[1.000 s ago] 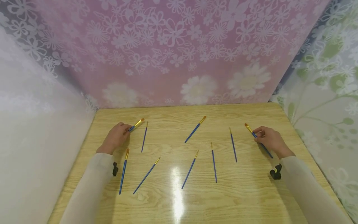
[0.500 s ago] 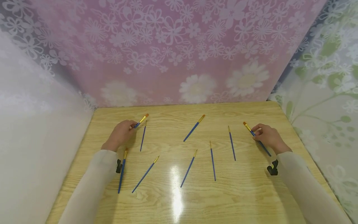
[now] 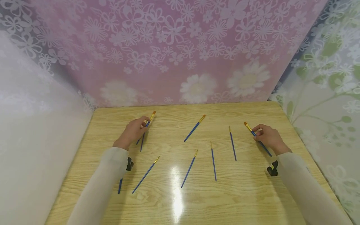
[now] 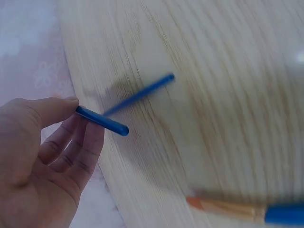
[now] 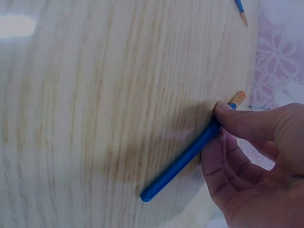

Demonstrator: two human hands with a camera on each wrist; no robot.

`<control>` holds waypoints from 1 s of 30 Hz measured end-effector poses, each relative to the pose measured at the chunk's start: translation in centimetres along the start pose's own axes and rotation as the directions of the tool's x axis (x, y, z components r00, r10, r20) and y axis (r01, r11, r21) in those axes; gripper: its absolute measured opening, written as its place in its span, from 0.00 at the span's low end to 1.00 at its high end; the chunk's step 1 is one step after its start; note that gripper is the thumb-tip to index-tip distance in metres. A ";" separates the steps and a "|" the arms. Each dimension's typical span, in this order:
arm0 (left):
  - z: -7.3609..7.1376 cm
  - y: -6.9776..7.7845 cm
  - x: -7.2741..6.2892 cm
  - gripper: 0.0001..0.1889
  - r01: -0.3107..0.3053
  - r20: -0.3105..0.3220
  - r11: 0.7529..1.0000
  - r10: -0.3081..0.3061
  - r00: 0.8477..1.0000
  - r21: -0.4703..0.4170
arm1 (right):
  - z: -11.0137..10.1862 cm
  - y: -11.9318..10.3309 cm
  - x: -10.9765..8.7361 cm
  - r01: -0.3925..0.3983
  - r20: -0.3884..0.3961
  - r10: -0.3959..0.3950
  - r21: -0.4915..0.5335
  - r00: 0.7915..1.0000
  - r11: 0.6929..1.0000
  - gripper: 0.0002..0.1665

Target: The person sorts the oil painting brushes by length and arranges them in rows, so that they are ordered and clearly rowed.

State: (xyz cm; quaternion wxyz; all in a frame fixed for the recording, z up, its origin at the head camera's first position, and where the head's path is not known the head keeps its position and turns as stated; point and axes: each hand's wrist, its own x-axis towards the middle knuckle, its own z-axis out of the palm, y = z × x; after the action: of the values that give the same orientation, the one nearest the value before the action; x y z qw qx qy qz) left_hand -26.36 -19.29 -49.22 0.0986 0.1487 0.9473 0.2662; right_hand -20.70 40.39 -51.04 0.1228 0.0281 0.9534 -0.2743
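Note:
My left hand [image 3: 132, 131] pinches a flat paintbrush with orange bristles, a gold ferrule [image 3: 152, 117] and a blue handle [image 4: 111, 124]. Its bristles point to the back of the table. Just beside it, a thin paintbrush [image 3: 142, 144] lies on the wood; the hand hides its upper part in the head view. On the right side, my right hand [image 3: 268, 137] pinches another flat paintbrush [image 5: 180, 164] between thumb and fingers, low over the table. That brush slants, bristles toward the back left, handle end toward the front right.
Between the hands lie a flat brush [image 3: 194, 128] and several thin brushes, such as one at the right [image 3: 232, 145] and one at the front left [image 3: 145, 175]. A thick brush [image 3: 120, 187] is partly hidden by the left sleeve. A pink flowered sheet [image 3: 168, 78] borders the table's back edge.
My left hand has moved right and toward the back with its paintbrush, which now overlaps the thin brush. The left sleeve has come over the thick brush. The right hand stays nearly still.

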 end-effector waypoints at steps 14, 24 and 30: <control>2.4 3.7 2.3 0.24 0.035 0.002 0.994 -0.035 0.999 -0.106 | 0.1 0.0 -0.1 -0.002 0.001 0.002 0.008 1.000 1.000 0.22; 4.9 5.5 3.7 0.25 0.077 -0.043 0.990 -0.083 0.996 -0.119 | 0.1 0.0 0.1 0.005 -0.009 -0.005 -0.006 1.000 1.000 0.21; 5.9 6.4 4.4 0.26 0.097 -0.072 0.990 -0.105 0.992 -0.105 | -0.2 -0.3 -0.1 0.009 -0.009 -0.009 -0.009 1.000 1.000 0.21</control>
State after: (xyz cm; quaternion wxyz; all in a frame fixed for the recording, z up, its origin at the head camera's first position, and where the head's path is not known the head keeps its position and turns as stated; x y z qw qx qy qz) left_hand -27.41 -9.80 -51.27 0.0827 0.0847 0.9420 0.3142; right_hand -20.69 40.22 -50.73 0.1174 0.0244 0.9552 -0.2705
